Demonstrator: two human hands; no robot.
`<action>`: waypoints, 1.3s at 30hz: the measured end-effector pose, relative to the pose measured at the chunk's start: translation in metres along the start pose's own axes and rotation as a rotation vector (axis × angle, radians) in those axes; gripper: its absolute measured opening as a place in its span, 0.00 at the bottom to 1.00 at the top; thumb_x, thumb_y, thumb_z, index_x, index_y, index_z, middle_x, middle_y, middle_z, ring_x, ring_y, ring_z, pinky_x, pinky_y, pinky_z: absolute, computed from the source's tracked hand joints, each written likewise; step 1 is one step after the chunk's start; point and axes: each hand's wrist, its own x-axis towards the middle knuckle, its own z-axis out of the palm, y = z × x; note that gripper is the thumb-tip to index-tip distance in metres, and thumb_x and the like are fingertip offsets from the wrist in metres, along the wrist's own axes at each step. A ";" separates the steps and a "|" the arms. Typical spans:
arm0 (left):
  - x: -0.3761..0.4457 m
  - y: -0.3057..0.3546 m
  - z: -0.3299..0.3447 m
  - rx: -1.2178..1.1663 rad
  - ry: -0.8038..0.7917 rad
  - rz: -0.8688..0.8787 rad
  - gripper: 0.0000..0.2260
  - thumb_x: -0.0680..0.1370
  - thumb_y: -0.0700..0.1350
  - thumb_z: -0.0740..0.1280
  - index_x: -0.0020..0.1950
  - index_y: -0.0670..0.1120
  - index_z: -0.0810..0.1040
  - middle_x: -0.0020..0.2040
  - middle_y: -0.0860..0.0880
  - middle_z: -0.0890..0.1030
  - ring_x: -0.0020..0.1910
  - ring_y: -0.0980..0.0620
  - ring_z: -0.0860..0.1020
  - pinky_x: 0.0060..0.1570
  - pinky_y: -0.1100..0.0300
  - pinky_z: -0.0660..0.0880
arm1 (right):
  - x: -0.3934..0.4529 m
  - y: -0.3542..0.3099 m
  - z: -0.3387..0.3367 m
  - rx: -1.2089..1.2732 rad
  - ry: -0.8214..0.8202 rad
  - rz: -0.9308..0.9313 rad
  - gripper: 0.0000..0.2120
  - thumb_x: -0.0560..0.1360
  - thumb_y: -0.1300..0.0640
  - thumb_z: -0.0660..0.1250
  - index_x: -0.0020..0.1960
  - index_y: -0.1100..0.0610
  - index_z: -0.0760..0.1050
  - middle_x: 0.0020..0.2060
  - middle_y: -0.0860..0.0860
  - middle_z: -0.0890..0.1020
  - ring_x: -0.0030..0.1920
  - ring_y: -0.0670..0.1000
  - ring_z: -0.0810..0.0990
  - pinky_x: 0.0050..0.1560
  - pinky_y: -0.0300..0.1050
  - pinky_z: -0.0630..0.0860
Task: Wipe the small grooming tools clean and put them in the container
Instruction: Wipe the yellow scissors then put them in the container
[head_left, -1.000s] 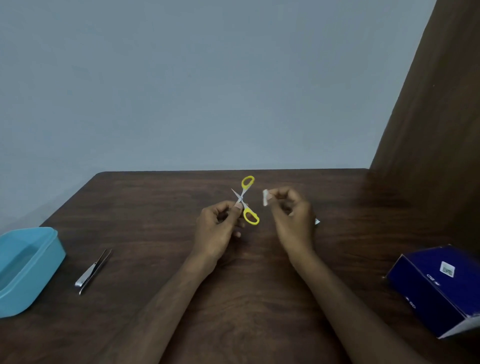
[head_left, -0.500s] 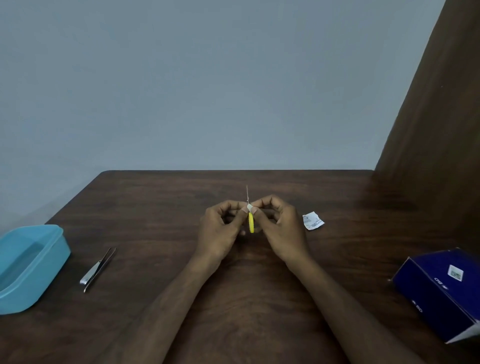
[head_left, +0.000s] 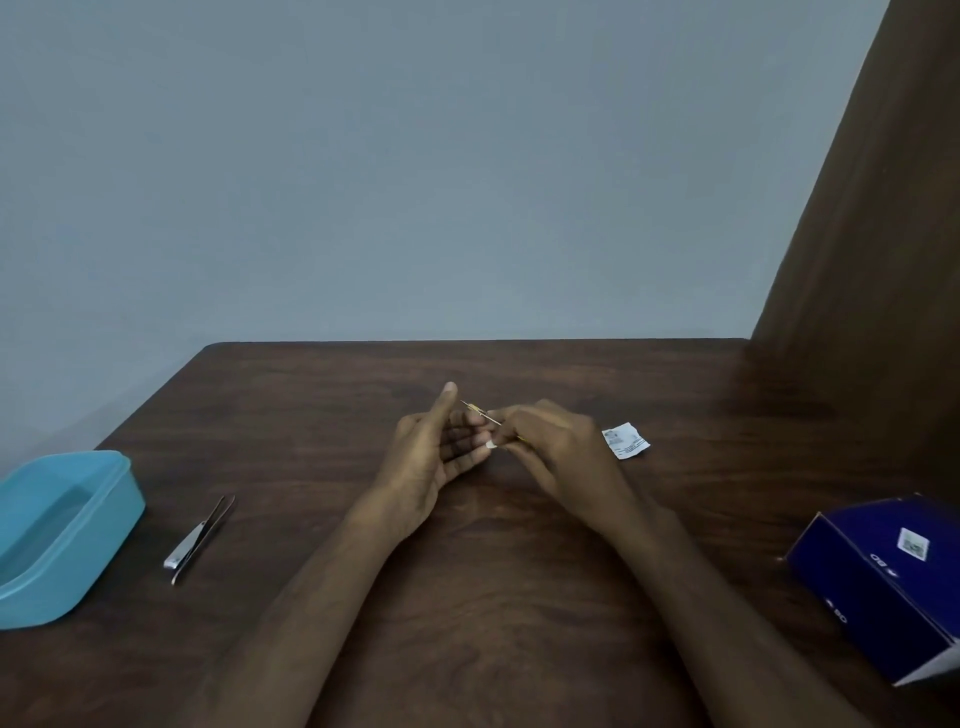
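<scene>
On the table (head_left: 467, 597): container (head_left: 62, 535) at the left edge, tweezers (head_left: 200, 538) just right of it. At mid-table, left hand (head_left: 431, 457) and right hand (head_left: 556, 452) close together, scissors (head_left: 480, 413) between them. Paper wrapper (head_left: 625, 440) just right of the right hand. Box (head_left: 883, 582) at the right edge, well apart. Wall (head_left: 415, 182) behind the table.

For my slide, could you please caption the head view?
Right hand holds small scissors beside open left hand; tweezers wait near blue container.

blue box (head_left: 878, 582): "BO" printed, white label illegible | wrapper (head_left: 625, 440): print unreadable
</scene>
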 end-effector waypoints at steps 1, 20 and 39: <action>0.000 0.001 -0.001 -0.009 -0.011 -0.010 0.19 0.84 0.54 0.67 0.45 0.40 0.84 0.41 0.44 0.87 0.38 0.53 0.86 0.40 0.61 0.84 | -0.001 0.003 -0.001 -0.018 -0.020 -0.031 0.02 0.80 0.65 0.71 0.51 0.60 0.82 0.58 0.51 0.86 0.50 0.54 0.82 0.56 0.36 0.74; 0.000 -0.015 0.001 0.131 -0.018 0.323 0.11 0.79 0.33 0.74 0.61 0.40 0.81 0.48 0.42 0.87 0.51 0.49 0.87 0.53 0.57 0.85 | 0.002 -0.013 0.001 0.062 0.285 0.380 0.04 0.76 0.61 0.78 0.46 0.53 0.85 0.40 0.43 0.82 0.42 0.43 0.79 0.44 0.42 0.77; 0.000 -0.012 0.002 0.058 0.106 0.276 0.06 0.76 0.29 0.74 0.48 0.38 0.82 0.43 0.39 0.87 0.46 0.44 0.88 0.52 0.56 0.86 | 0.006 -0.020 -0.003 -0.026 0.435 0.485 0.04 0.80 0.58 0.74 0.47 0.54 0.82 0.43 0.45 0.81 0.43 0.42 0.79 0.47 0.41 0.76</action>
